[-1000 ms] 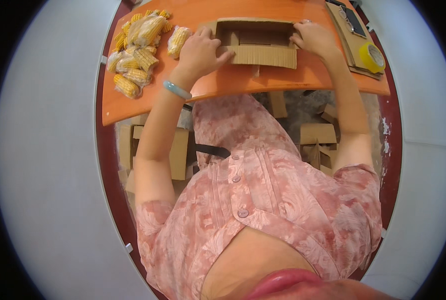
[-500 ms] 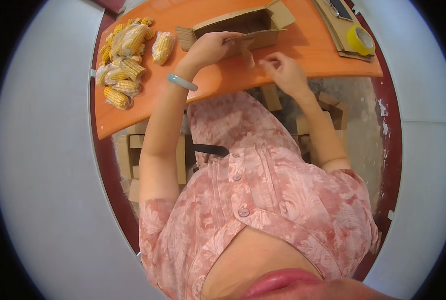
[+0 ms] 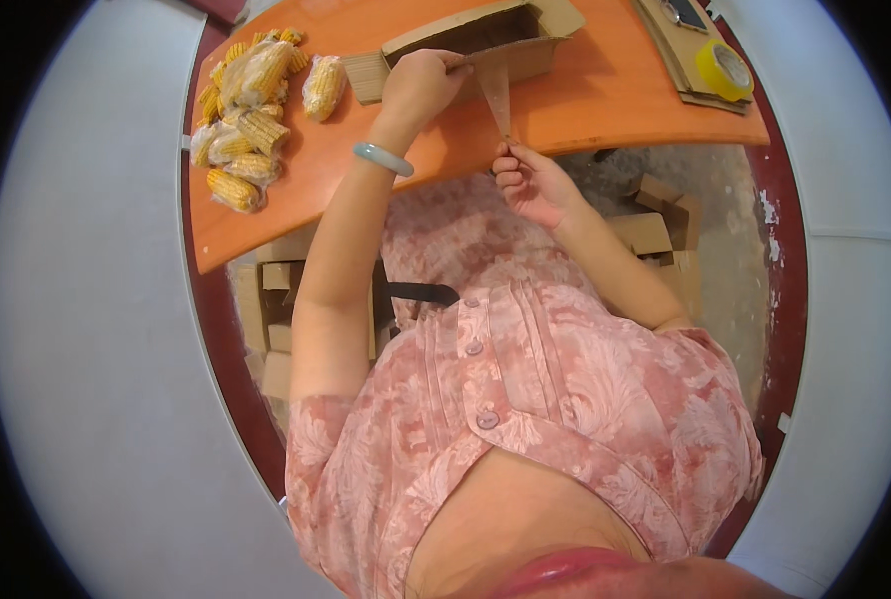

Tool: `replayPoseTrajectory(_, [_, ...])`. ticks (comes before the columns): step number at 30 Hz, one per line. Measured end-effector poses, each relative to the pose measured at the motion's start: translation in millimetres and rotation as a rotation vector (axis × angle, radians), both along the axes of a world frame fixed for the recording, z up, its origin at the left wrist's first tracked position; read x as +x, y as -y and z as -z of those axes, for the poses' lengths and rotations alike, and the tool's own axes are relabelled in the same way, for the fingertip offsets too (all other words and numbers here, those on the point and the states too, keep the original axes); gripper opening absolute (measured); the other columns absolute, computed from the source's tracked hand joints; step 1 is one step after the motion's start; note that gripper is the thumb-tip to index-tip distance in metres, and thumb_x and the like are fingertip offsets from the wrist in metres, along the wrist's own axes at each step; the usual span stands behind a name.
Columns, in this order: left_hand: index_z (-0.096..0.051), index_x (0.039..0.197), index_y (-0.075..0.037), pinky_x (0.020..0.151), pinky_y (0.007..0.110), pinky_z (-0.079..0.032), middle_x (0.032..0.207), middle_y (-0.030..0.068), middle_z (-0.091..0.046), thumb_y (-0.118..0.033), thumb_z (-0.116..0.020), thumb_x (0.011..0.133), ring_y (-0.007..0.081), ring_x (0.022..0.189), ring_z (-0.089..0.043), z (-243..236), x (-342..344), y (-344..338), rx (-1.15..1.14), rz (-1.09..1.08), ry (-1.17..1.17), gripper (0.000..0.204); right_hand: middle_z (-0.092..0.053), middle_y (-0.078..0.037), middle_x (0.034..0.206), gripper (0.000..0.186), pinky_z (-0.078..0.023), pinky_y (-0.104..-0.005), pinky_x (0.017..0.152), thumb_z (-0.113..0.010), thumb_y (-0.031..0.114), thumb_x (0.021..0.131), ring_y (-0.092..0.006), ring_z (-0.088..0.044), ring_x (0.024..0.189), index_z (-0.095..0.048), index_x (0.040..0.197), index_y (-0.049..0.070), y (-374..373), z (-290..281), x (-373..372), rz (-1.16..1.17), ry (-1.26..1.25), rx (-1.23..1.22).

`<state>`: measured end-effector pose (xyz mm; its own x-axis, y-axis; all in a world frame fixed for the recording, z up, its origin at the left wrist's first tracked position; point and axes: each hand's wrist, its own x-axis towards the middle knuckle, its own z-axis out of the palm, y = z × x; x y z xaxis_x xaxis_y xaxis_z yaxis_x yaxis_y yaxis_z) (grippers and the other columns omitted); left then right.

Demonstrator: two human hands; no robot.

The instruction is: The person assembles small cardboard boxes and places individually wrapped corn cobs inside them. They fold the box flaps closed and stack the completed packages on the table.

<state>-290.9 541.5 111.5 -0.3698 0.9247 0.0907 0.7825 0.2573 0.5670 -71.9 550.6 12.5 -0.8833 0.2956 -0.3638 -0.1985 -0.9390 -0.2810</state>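
An open cardboard box (image 3: 527, 66) lies on the orange table (image 3: 396, 155), its end flaps spread out. My left hand (image 3: 421, 92), with a pale green bangle on the wrist, pinches the upper edge of the box's near side. From that edge a strip of clear tape (image 3: 495, 92) hangs stretched toward me. The lower end of the strip is gripped between the fingers of my right hand (image 3: 535, 186), just past the table's near edge.
Several wrapped corn cobs (image 3: 256, 85) are heaped at the table's left, with one cob (image 3: 323, 88) apart beside the box. A yellow tape roll (image 3: 723, 70) sits on flat cardboard (image 3: 670, 55) at the right, near a phone (image 3: 682, 12). Cardboard boxes (image 3: 640, 233) stand below the table.
My right hand has moved down and toward me, closing on the tape end and drawing the strip taut. The left hand has shifted slightly right and away along the box edge.
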Motion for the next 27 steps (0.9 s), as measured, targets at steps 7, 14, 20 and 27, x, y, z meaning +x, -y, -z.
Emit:
replayPoseTrajectory(7, [-0.069,0.123,-0.005,0.090,0.038,-0.052,0.115,0.0179,-0.071,-0.036,-0.061,0.097,0.0331,0.106,-0.068,-4,-8,16,-0.036,0.205,0.041,0.042,-0.065,-0.002,0.074,0.028,-0.048,-0.0213,0.053,-0.066,0.032,0.099,-0.0089,-0.060,0.059,-0.067,0.099,0.003,-9,-25,21,-0.090,0.494,0.775])
replayPoseTrajectory(14, [-0.066,0.125,-0.001,0.095,0.042,-0.051,0.116,0.0236,-0.069,-0.041,-0.054,0.097,0.0388,0.111,-0.064,2,-8,45,0.023,0.312,0.176,0.050,-0.070,-0.005,0.077,0.018,-0.052,-0.0305,0.062,-0.068,0.019,0.095,-0.0188,-0.064,0.065,-0.071,0.096,0.002,-56,-138,14,0.419,0.481,2.040])
replayPoseTrajectory(20, [-0.068,0.121,-0.003,0.106,0.049,-0.043,0.102,0.0228,-0.071,-0.032,-0.070,0.086,0.0378,0.107,-0.065,2,11,72,0.059,0.349,-0.188,0.046,-0.064,-0.011,0.130,0.032,-0.049,-0.0412,0.100,-0.067,0.024,0.092,-0.0309,-0.060,0.120,-0.069,0.118,0.006,-104,-121,-34,0.025,0.472,2.732])
replayPoseTrajectory(27, [-0.072,0.120,-0.018,0.110,0.077,-0.018,0.115,0.0156,-0.070,-0.046,-0.075,0.082,0.0356,0.133,-0.052,8,13,111,0.134,0.213,-0.343,0.048,-0.032,-0.017,0.161,0.120,-0.026,-0.0510,0.121,-0.087,0.055,0.062,-0.0403,-0.027,0.149,-0.030,0.157,0.010,-122,-110,-45,-0.439,0.665,2.601])
